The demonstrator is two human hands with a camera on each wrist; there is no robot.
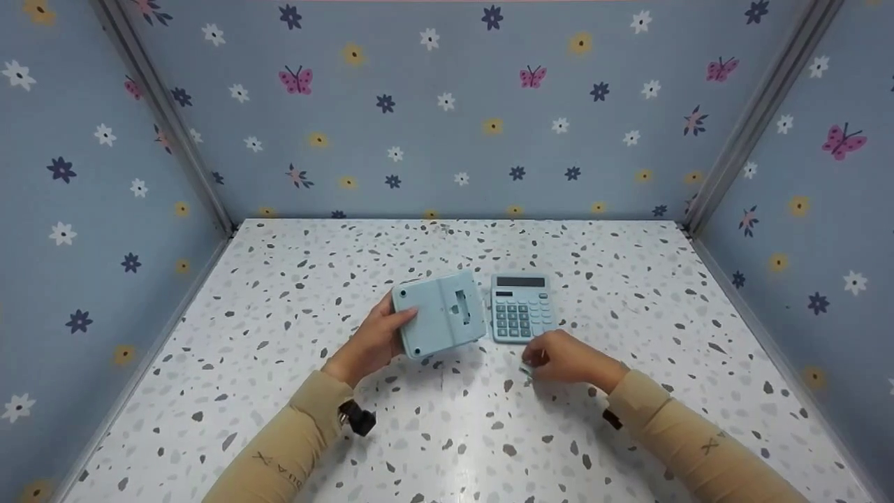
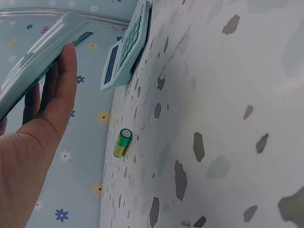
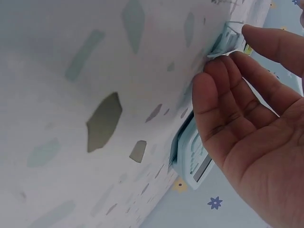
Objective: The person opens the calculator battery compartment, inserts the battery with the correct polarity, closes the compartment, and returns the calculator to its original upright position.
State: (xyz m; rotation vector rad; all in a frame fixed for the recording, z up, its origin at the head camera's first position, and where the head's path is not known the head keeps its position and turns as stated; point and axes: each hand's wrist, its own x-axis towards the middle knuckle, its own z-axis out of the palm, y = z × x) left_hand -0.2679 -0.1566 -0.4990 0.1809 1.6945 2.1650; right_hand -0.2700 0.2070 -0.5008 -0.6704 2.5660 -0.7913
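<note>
My left hand grips a light-blue calculator by its left side, raised off the table. Its back faces up, and an uncovered battery slot shows in it. A second light-blue calculator lies keys up on the table, to the right of the held one. Just below that one, my right hand pinches a small light-blue battery cover between thumb and fingertips, low over the table. A green and yellow battery stands out on the tabletop in the left wrist view.
The white speckled tabletop runs under both hands. Blue panels with flowers and butterflies enclose it at the back and both sides, joined by metal corner posts.
</note>
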